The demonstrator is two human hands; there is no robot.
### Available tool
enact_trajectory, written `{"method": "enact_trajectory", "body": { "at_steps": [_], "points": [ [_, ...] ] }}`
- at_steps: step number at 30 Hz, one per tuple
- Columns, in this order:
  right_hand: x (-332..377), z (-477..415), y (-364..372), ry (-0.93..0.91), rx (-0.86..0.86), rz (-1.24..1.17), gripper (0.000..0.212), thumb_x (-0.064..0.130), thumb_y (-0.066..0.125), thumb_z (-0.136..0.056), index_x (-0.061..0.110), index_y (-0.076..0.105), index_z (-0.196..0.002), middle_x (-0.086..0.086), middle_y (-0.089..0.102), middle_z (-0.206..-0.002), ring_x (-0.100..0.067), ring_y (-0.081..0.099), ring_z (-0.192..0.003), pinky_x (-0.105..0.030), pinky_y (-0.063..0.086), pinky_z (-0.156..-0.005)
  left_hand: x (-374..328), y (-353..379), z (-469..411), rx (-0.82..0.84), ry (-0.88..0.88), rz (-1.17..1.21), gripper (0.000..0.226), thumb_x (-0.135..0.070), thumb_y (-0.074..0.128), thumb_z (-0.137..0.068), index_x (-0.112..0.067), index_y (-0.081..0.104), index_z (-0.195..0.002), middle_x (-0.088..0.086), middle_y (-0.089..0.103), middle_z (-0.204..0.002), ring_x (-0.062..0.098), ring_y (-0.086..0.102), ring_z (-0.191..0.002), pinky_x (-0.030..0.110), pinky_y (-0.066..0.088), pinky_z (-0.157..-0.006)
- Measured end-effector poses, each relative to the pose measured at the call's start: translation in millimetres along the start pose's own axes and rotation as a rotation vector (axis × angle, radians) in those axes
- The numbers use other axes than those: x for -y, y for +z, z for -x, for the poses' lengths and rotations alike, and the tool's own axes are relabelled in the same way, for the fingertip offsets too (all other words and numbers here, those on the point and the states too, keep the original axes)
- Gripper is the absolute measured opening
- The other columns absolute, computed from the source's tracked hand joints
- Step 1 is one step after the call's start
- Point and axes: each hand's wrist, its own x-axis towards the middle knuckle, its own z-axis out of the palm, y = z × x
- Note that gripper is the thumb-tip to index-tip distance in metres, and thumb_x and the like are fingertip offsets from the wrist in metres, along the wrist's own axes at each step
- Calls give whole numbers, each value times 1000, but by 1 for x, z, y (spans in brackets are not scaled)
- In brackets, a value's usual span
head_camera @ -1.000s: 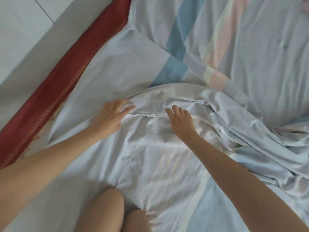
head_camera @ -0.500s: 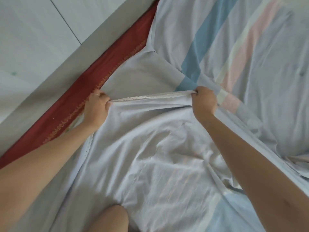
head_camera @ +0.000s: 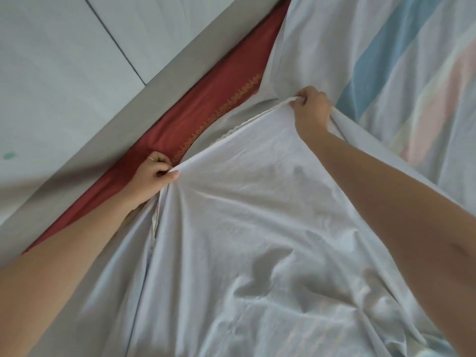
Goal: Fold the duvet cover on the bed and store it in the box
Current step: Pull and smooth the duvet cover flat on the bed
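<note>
Pinching duvet cover edge, left hand, right hand, both grips clamped, arms cropped

Soft even daylight, slight motion blur

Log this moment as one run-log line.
phase: fold | left hand: grips duvet cover edge | right hand: grips same edge | red sheet: exposed beside left hand
</note>
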Motion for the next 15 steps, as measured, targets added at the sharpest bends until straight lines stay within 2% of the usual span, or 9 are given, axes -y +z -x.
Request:
{"method": "enact_trajectory", "body": {
  "at_steps": [5,8,11,15],
  "points": [
    [19,-27,36,82,150,29,21,29,49,-95,24,61,-112,-7,45,-127,-28,31,-126,-51,24,-104,8,2,-5,3,28,66,23,-43,58,-70,-26,49,-57,-10,44,-89,-17,46,-80,1,30,-73],
    [21,-42,56,134,220,111,23,43,55,-90,29,59,-108,0,39,-132,-28,25,-130,-61,12,-107,14,8,-9,-57,84,64,23,-28,63,-74,-15,52,-59,-10,43,-87,-16,46,-80,1,30,-73],
    [19,-46,64,182,243,112,21,45,56,-89,29,61,-103,2,38,-133,-28,24,-131,-64,7,-107,18,11,-10,-40,59,72,17,-16,64,-72,-6,57,-60,-9,43,-85,-15,46,-79,1,31,-71],
    [22,-43,53,100,263,157,22,40,53,-93,26,60,-107,0,38,-133,-29,27,-128,-60,13,-107,11,4,-13,-9,39,109,23,-18,63,-72,-25,49,-55,-9,43,-86,-14,46,-78,2,31,-72]
  ]
}}
